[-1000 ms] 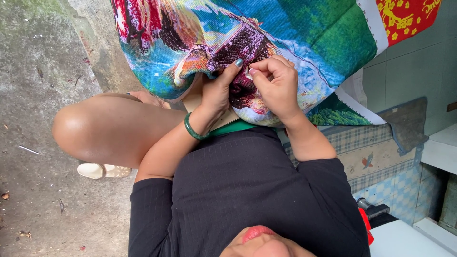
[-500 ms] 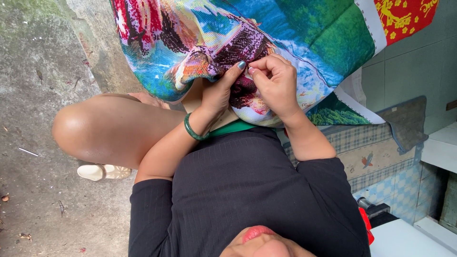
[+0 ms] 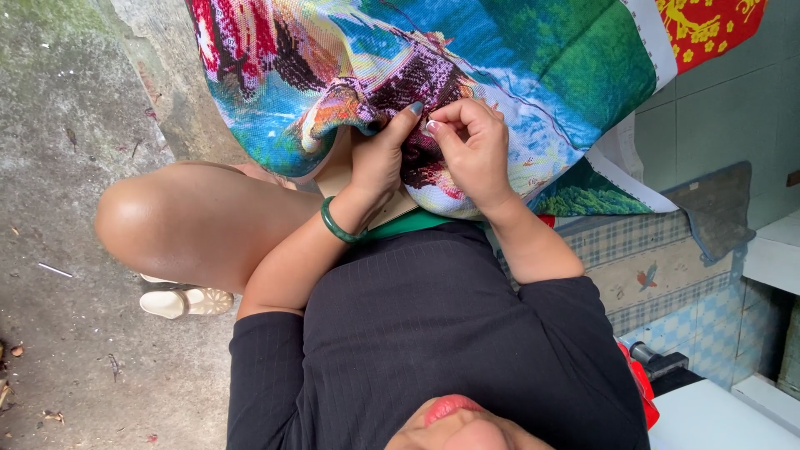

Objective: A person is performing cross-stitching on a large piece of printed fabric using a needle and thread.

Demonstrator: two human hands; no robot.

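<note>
Floor [image 3: 67, 125] of rough grey concrete, littered with small debris, lies to the left of the hands and beneath the bare bent knee [image 3: 167, 221]. A cream sandal [image 3: 187, 302] rests on the floor below the knee. To the right of the hands stands a pale tiled wall [image 3: 717, 100]. Below it a blue-and-cream checked cover [image 3: 650, 267] lies over a low ledge. A red cloth with yellow pattern [image 3: 708, 29] hangs at the upper right.

The large multicoloured embroidered cloth [image 3: 533, 75], in blue, green, red and purple stitching with a white edge band, is draped across the lap. It extends above and to both sides of the hands.

The left hand [image 3: 379, 158] comes up from below, forearm raised. A green round bangle [image 3: 337, 225] sits on the wrist. The thumb presses against the cloth.

The right hand [image 3: 475, 150] is curled, knuckles upward, just beside the left hand and touching it. Its thumb and forefinger pinch a small point on the cloth's purple patch. What lies within the pinch is too small to tell.

Both sleeves belong to a black ribbed top [image 3: 433, 333].
</note>
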